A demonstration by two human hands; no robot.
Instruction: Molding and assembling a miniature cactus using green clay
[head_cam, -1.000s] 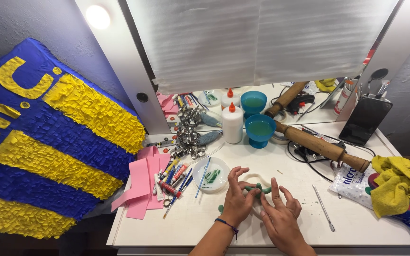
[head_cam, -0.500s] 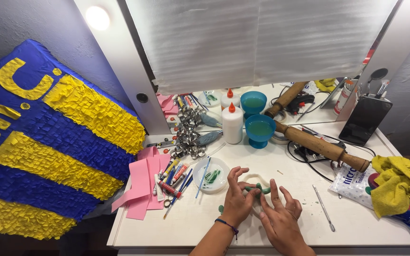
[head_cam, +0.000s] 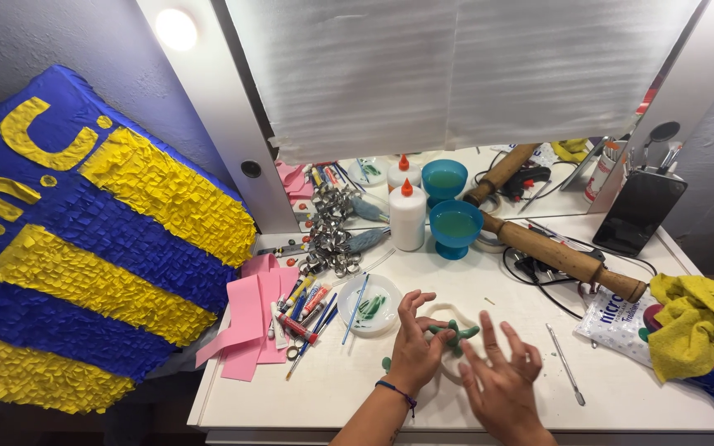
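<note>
On the white table [head_cam: 332,388], near the paint dish [head_cam: 371,304], our left hand [head_cam: 413,351] pinches the small green clay figure [head_cam: 454,334] while our right hand [head_cam: 502,384] hovers beside, fingers spread, empty; too hard a squeeze could likely deform its thin limbs.

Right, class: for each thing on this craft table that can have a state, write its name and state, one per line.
Left hand: pinching the green clay piece.
Right hand: fingers spread, holding nothing.
Glue bottle: upright, capped.
Blue cup: upright, green liquid inside.
Rolling pin: lying flat.
Yellow cloth: crumpled.
</note>
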